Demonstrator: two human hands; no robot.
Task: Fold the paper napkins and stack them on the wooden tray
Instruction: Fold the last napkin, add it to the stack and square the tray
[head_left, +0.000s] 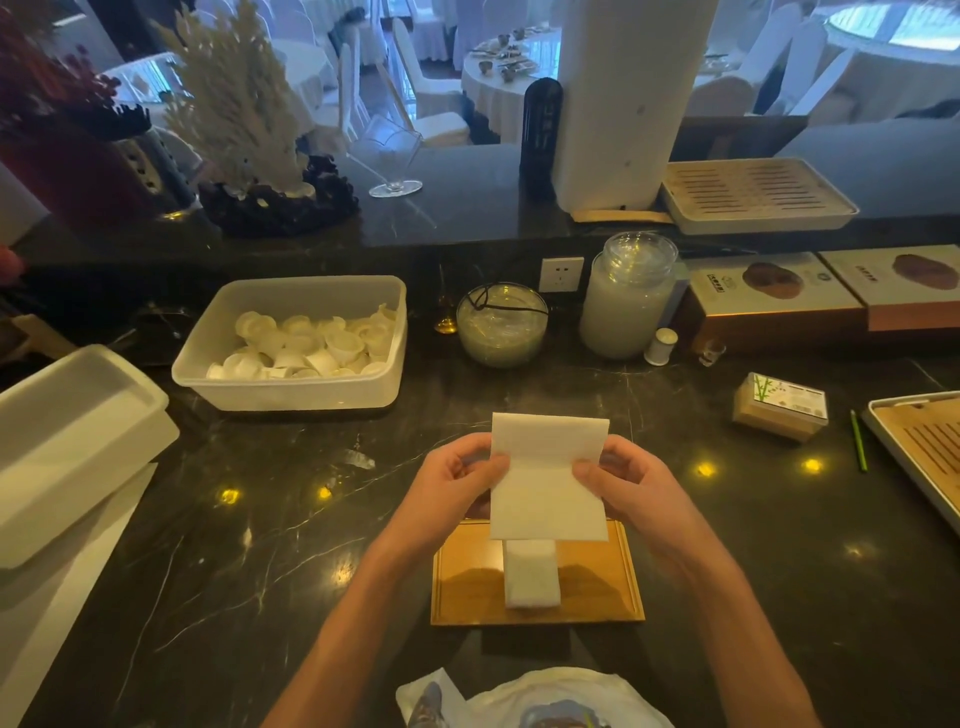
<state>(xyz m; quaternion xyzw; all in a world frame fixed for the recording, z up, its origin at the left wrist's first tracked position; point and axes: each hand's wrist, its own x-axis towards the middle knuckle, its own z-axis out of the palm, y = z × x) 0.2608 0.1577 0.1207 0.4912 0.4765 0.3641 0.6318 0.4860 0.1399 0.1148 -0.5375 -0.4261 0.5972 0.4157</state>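
A white paper napkin (548, 478) is held upright above the dark marble counter, with a crease across its middle. My left hand (457, 486) pinches its left edge and my right hand (626, 480) pinches its right edge. Below it, near the counter's front, lies the small wooden tray (592, 571). A stack of folded white napkins (532, 574) rests on the tray's middle, its far end hidden behind the held napkin.
A plastic tub of small white cups (296, 343) stands at the back left, white lidded bins (67, 441) at far left. A glass bowl (501, 325), a jar (626, 296), a toothpick box (779, 408), a green pencil (858, 441) and a slatted tray (924, 457) sit to the right.
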